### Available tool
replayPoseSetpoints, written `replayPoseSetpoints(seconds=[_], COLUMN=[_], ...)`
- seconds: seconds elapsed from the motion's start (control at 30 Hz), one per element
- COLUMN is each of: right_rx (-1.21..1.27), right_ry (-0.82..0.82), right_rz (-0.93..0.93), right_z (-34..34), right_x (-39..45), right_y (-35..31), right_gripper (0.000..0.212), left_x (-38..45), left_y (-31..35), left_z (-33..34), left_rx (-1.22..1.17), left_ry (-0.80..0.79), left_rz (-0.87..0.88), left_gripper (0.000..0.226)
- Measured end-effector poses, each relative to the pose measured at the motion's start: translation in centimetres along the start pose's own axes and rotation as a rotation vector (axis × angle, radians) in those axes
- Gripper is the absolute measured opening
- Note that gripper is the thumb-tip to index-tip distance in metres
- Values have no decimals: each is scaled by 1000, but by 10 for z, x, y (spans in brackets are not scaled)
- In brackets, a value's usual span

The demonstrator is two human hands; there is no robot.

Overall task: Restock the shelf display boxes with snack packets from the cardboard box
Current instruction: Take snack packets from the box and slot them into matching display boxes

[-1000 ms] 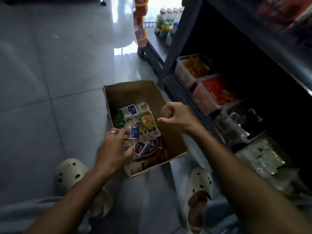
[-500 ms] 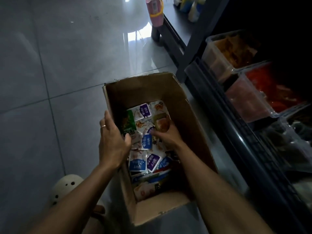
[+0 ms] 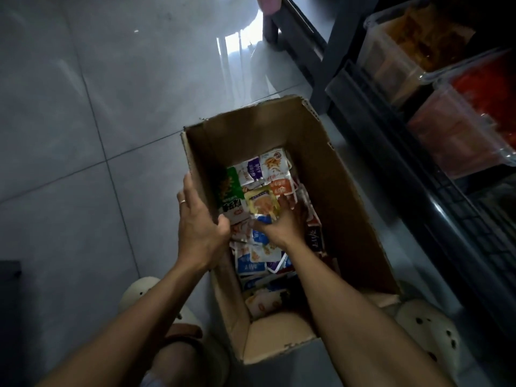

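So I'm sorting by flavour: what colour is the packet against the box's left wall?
Green, seen in the head view.

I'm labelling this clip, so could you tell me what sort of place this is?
Probably a small shop: a dark shelf rack holds clear display boxes of snacks, and a cardboard box of snack packets sits on the tiled floor.

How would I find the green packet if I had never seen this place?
Look for the open brown cardboard box on the grey tiled floor, beside the dark shelf. Inside, against its left wall just above the left hand, lies the green snack packet. It is the only green one; its neighbours are white, orange, yellow and blue.
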State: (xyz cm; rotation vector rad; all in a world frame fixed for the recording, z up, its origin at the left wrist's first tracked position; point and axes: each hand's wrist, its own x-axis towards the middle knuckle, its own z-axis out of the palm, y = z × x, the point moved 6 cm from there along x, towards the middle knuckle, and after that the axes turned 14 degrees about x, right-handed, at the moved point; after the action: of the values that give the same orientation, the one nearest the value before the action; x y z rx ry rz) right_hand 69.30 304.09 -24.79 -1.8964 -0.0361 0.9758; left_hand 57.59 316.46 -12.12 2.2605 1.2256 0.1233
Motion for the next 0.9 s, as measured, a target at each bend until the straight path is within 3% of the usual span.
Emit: replayPoseSetpoints(seconds=[0.13,0.3,0.43,0.53,0.7,0.9], right_rx=[11,90,116,231,313,234], right_ry=[49,-37,-102,-69,-44,-90], right_rz=[-80,129,110,94,105,102], right_z=[-6,4,10,16,29,25], right_x=[-3,3,4,9,15,13], right_y=[-8,3,-7,-12,-16,-22], right_gripper=[87,60,47,43,69,42], left_x=[0,0,1,3,4,3], left_y=[0,-8,-8,-8,-13,-9], left_z=[0,-4,-1,2,0,0], left_rx=[-20,-48,-65,-74,-80,-88], left_ry=[2,-5,-9,-11,-13,-1], left_rz=[3,8,4,10,19,16], left_gripper=[99,99,99,99,100,99])
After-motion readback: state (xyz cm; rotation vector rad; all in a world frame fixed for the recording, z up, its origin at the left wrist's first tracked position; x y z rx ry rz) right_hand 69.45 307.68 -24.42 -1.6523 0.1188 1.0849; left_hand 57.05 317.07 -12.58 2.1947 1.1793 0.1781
